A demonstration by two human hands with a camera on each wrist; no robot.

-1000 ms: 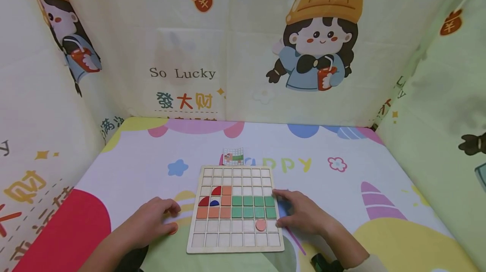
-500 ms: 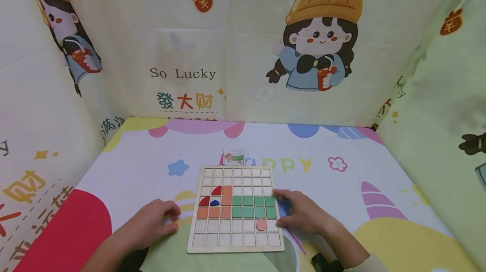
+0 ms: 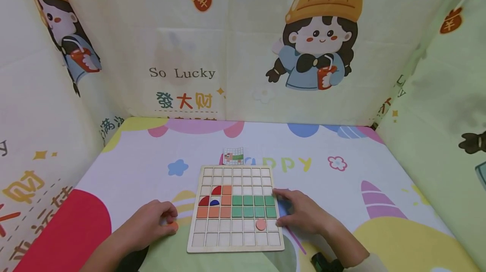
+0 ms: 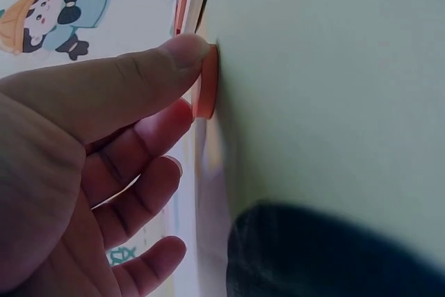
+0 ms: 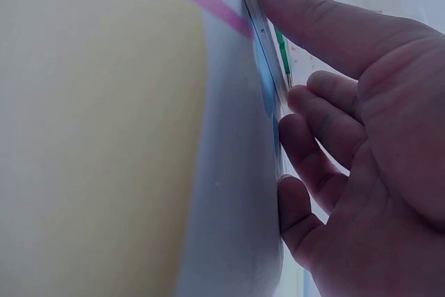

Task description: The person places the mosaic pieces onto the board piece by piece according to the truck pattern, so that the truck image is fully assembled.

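My left hand (image 3: 152, 223) is beside the left edge of a wooden grid board (image 3: 235, 249). It pinches a small orange tile (image 4: 207, 81) low at the cloth, thumb on top and index fingertip at its edge. The other fingers curl loosely. Along the board's right edge lies my right hand (image 3: 303, 213), thumb and index fingertips touching the rim, with relaxed fingers. Several green square tiles (image 3: 248, 211), orange squares (image 3: 226, 200), two red quarter-round tiles (image 3: 216, 190) and a blue half-round tile (image 3: 214, 203) sit in cells. A pink round tile (image 3: 260, 224) lies lower right on the board.
Behind the board stands a small picture card (image 3: 233, 156) showing a coloured grid pattern. A dark object (image 3: 322, 262) lies near my right forearm. Printed cloth covers the table (image 3: 303, 179), and printed curtains (image 3: 243, 52) enclose its back and sides.
My left hand shifts slightly, its index finger drawing back a little toward the thumb, and the orange tile shows again at the thumb tip. My right hand and the board stay put.
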